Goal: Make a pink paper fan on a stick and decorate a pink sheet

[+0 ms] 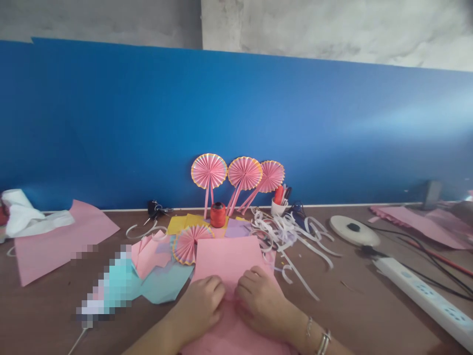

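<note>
A sheet of pink paper (pixel 229 254) lies before me on the table, its far part spread beyond my hands and its near part between my forearms. My left hand (pixel 207 301) grips the paper near its middle, with curled fingers. Close beside it on the right, my right hand (pixel 260 303) also has its fingers bent and pressed on the sheet. The fingertips of both hands are partly hidden, and a crease line seems to run between them. Just beyond the sheet's left corner lies a round pleated paper fan (pixel 192 242).
Three pink pleated fans (pixel 209 171) lean on the blue partition (pixel 111 123). Behind the sheet stands a red thread spool (pixel 218 215). White paper strips (pixel 286 229) are heaped to the right, near a power strip (pixel 424 293). Coloured paper pieces (pixel 168 281) lie left.
</note>
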`<act>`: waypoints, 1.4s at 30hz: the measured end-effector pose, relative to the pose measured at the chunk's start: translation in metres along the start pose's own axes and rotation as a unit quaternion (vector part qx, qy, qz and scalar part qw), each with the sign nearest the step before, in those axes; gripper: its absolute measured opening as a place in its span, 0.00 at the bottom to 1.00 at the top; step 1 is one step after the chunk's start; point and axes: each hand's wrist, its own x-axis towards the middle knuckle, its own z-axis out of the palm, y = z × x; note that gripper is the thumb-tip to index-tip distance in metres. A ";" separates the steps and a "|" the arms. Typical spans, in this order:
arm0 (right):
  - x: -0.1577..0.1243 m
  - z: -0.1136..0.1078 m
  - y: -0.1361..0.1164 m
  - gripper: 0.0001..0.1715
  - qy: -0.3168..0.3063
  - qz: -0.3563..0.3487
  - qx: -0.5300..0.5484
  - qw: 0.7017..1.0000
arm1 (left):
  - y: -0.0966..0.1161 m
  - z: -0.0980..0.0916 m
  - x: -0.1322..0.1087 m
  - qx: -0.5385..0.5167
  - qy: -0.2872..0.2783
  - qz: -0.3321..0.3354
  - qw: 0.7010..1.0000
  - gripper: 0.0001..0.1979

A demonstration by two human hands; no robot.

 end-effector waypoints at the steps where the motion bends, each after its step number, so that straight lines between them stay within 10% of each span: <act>1: 0.000 0.003 0.001 0.04 0.003 -0.002 -0.006 1.000 | -0.001 0.001 0.000 -0.006 0.007 0.001 1.000 0.09; 8: 0.003 0.014 0.013 0.09 0.021 0.037 -0.004 0.999 | -0.009 0.005 0.000 0.006 0.087 0.043 0.995 0.08; 42: 0.001 0.000 0.018 0.11 0.042 0.229 0.182 0.955 | -0.022 -0.004 0.004 -0.205 0.139 -0.092 0.965 0.04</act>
